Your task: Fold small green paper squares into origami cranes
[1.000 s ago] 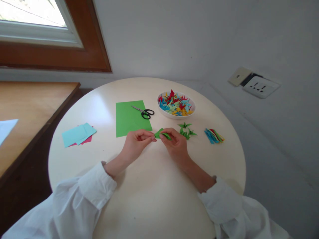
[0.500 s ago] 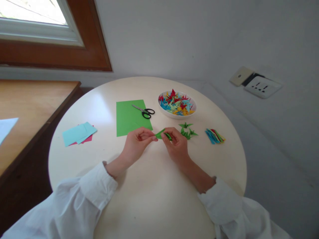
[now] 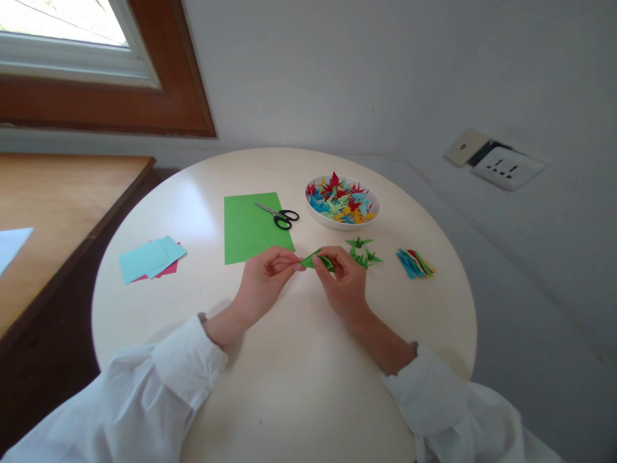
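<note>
A small folded piece of green paper [image 3: 311, 260] is held between my two hands above the middle of the round table. My left hand [image 3: 268, 276] pinches its left tip between thumb and fingers. Closed around its right part is my right hand [image 3: 343, 278], with the thumb pressed on the near side; its fingers partly cover the folds. Just behind my right hand lie several green paper cranes [image 3: 360, 251]. A green sheet of paper [image 3: 245, 225] lies beyond my left hand, with black-handled scissors [image 3: 282, 218] resting across its right edge.
A white oval bowl [image 3: 344, 226] full of coloured paper cranes stands at the back right. Coloured paper strips [image 3: 416, 263] lie to the right, light blue paper sheets [image 3: 147, 259] over red ones to the left. A wooden desk [image 3: 72, 193] stands left of the round white table [image 3: 279, 386].
My right hand has shifted very slightly to the right with its end of the folded green paper. Both hands keep their hold, and the things on the table lie as before.
</note>
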A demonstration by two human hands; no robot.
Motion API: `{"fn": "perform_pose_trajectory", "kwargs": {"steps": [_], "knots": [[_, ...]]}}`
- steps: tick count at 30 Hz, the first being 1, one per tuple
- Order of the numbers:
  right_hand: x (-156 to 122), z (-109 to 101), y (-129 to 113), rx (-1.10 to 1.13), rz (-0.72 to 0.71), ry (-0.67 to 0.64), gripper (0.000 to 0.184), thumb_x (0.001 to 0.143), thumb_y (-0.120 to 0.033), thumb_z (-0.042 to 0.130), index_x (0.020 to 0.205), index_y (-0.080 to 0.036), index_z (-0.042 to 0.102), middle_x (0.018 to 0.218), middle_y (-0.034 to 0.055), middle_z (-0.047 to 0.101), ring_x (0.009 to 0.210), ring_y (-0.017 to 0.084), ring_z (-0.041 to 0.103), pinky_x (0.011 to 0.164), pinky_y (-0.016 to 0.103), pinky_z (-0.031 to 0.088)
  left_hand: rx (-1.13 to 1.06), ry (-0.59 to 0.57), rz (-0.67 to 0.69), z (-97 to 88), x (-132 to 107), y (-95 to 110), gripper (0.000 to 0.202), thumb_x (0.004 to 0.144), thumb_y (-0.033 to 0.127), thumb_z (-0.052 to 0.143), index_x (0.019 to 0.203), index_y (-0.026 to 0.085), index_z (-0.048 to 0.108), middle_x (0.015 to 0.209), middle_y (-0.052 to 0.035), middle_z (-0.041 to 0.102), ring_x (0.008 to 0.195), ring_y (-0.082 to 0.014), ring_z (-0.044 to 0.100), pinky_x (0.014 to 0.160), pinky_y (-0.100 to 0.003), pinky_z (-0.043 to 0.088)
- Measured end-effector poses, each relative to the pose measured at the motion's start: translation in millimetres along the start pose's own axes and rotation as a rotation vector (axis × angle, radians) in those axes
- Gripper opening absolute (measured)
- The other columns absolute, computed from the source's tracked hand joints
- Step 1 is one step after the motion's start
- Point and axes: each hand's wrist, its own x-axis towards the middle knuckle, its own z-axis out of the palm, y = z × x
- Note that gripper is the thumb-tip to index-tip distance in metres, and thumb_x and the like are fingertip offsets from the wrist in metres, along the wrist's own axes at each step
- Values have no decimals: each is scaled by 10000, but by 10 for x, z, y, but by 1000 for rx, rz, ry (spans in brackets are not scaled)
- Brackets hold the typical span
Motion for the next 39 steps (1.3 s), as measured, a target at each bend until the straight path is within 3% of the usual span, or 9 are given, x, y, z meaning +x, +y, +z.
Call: {"fn": "perform_pose_trajectory", "kwargs": {"steps": [16,26,39], "knots": [[2,7,-18,-24,-9,22,28,767,-204,583,749,-185,575,725,-1,598,653,111,563,594,235,479,-5,-14,-15,5,-3,-1,197,622,221,727,745,139,597,684,-40,707,696,-159,684,675,-254,533],[-13,-1,-38,-20,-40,-14,31,773,-207,572,745,-195,580,759,13,614,691,127,581,613,250,494,-128,-63,-199,36,-12,79,376,555,361,781,802,125,624,700,-55,725,715,-200,693,766,-342,539],[-19,3,-29,-55,-69,-2,22,774,-191,582,752,-193,582,760,9,613,693,121,580,635,255,495,-57,-43,-174,44,-19,55,387,537,425,777,749,134,634,685,-58,724,704,-204,693,731,-323,547]]}}
